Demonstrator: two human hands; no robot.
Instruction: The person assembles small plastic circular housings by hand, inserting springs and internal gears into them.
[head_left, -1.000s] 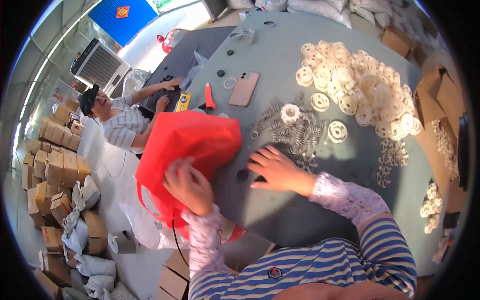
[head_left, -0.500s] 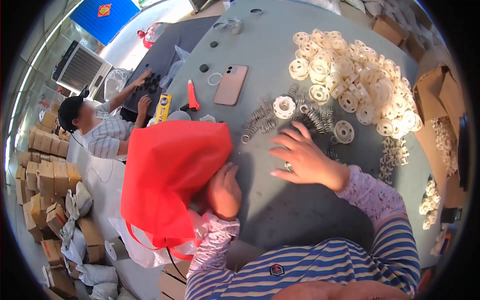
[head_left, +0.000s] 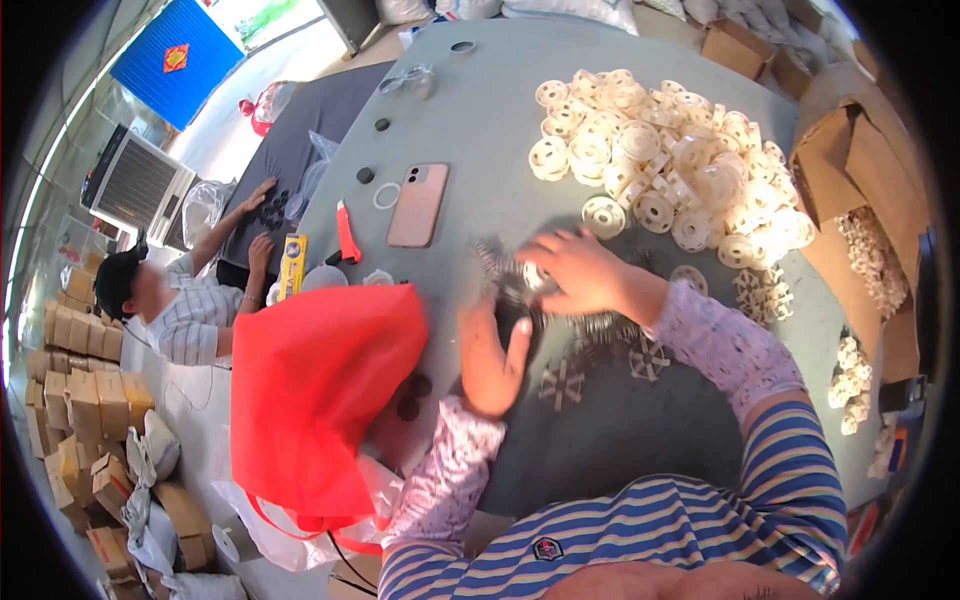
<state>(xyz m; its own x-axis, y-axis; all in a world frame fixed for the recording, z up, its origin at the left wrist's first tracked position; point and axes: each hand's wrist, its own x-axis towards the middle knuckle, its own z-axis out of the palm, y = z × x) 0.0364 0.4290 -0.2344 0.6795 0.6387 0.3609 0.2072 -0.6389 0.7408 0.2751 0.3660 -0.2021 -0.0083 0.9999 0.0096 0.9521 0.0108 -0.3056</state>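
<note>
Left hand (head_left: 493,350) off the red fabric bag (head_left: 320,400) now, open flat; right hand (head_left: 575,270) clutches grey spoked plastic wheels (head_left: 500,275) at twelve o'clock.

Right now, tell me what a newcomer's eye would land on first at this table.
First the bright red bag hanging at the table's near left edge, then the big heap of white plastic wheels on the far right. Between them, the left hand and the right hand work over dark spoked parts, with a pink phone lying beyond them.
</note>
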